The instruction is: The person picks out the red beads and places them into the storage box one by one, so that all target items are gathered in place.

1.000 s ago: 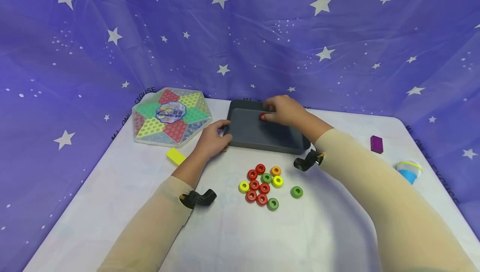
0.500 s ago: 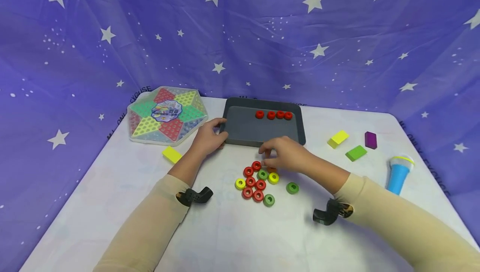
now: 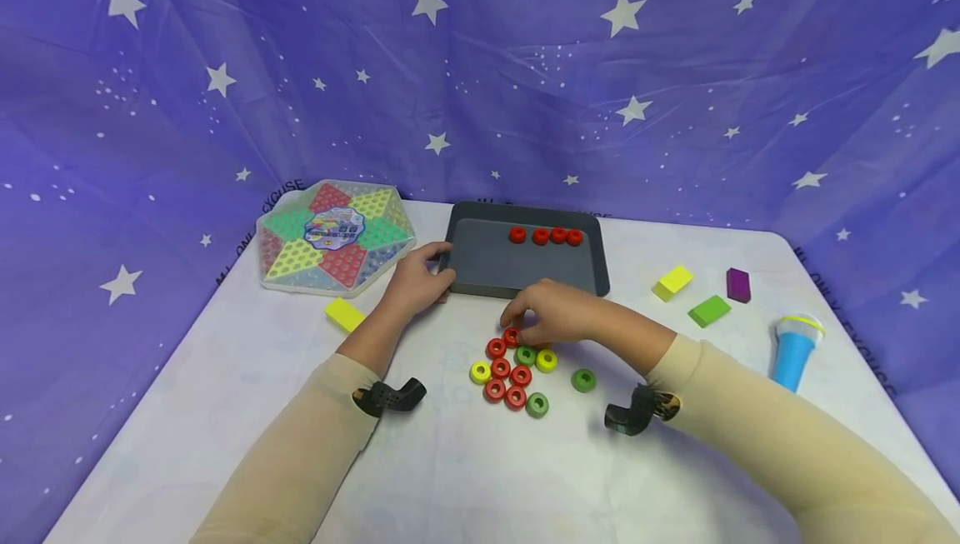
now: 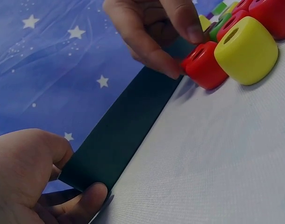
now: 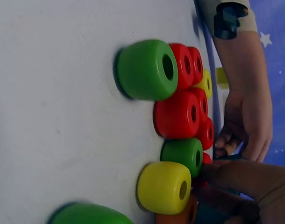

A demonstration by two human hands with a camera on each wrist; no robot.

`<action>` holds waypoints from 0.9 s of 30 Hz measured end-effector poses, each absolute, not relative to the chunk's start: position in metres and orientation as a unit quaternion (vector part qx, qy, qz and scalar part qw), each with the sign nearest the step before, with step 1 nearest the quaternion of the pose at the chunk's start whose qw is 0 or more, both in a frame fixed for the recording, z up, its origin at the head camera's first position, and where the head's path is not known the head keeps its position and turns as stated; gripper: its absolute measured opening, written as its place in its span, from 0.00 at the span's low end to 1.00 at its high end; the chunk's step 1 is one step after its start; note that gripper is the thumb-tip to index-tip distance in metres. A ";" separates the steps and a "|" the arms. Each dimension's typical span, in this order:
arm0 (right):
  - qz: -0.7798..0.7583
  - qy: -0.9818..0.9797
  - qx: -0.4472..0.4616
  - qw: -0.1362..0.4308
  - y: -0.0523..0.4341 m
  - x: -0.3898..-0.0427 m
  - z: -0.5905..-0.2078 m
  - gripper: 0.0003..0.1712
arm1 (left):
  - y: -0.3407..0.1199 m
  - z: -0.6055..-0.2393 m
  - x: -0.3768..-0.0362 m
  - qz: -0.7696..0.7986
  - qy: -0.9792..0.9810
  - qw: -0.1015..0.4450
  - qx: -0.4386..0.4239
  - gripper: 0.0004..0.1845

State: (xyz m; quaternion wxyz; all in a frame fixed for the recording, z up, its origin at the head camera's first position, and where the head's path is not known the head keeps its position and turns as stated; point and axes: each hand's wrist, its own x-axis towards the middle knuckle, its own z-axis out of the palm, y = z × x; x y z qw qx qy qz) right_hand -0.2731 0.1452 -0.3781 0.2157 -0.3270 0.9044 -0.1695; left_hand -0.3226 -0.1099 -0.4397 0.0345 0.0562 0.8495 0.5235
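My left hand (image 3: 420, 280) grips the near left corner of a dark grey tray (image 3: 483, 257); in the left wrist view its thumb and fingers pinch the tray's wall (image 4: 119, 133). Several red beads stand in a row in the tray's back right part. In front of the tray, my right hand (image 3: 558, 311) has thumb and forefinger around a red bead (image 4: 205, 67) at the top of a loose cluster. That cluster also has red beads, yellow beads (image 3: 481, 372) and green beads (image 3: 537, 405). An orange bead (image 5: 177, 215), hidden by the hand in the head view, shows in the right wrist view.
A hexagonal Chinese checkers box (image 3: 333, 236) lies left of the tray, a yellow block (image 3: 344, 314) before it. To the right are yellow (image 3: 672, 283), green (image 3: 709, 311) and purple (image 3: 738, 285) blocks and a blue toy microphone (image 3: 795, 352). One green bead (image 3: 583, 380) lies apart.
My right hand has left a red bead in the tray, come back towards the cluster, and shifted slightly left onto its top red bead. The left hand stays on the tray.
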 end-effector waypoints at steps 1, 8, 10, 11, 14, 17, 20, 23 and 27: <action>-0.165 0.902 -0.332 0.222 0.145 -0.274 -0.378 0.16 | -0.110 -0.440 -0.323 0.526 0.848 0.035 0.057 0.30; -0.136 0.897 -0.352 0.230 0.143 -0.278 -0.376 0.17 | -0.108 -0.440 -0.323 0.527 0.847 0.033 0.062 0.30; -0.124 0.898 -0.358 0.222 0.141 -0.277 -0.375 0.16 | -0.108 -0.440 -0.323 0.526 0.847 0.030 0.062 0.30; -0.117 0.899 -0.362 0.217 0.141 -0.277 -0.374 0.16 | -0.108 -0.440 -0.324 0.526 0.848 0.029 0.063 0.30; -0.090 0.901 -0.377 0.195 0.138 -0.276 -0.373 0.16 | -0.109 -0.440 -0.324 0.525 0.848 0.028 0.065 0.30; -0.066 0.903 -0.388 0.171 0.137 -0.274 -0.374 0.17 | -0.110 -0.441 -0.324 0.525 0.848 0.030 0.063 0.30; -0.049 0.906 -0.391 0.155 0.136 -0.273 -0.375 0.18 | -0.110 -0.441 -0.324 0.524 0.849 0.033 0.061 0.30; -0.038 0.907 -0.391 0.151 0.136 -0.273 -0.376 0.19 | -0.110 -0.441 -0.323 0.523 0.850 0.032 0.059 0.30; -0.031 0.907 -0.390 0.157 0.137 -0.274 -0.378 0.20 | -0.110 -0.439 -0.321 0.523 0.849 0.034 0.060 0.30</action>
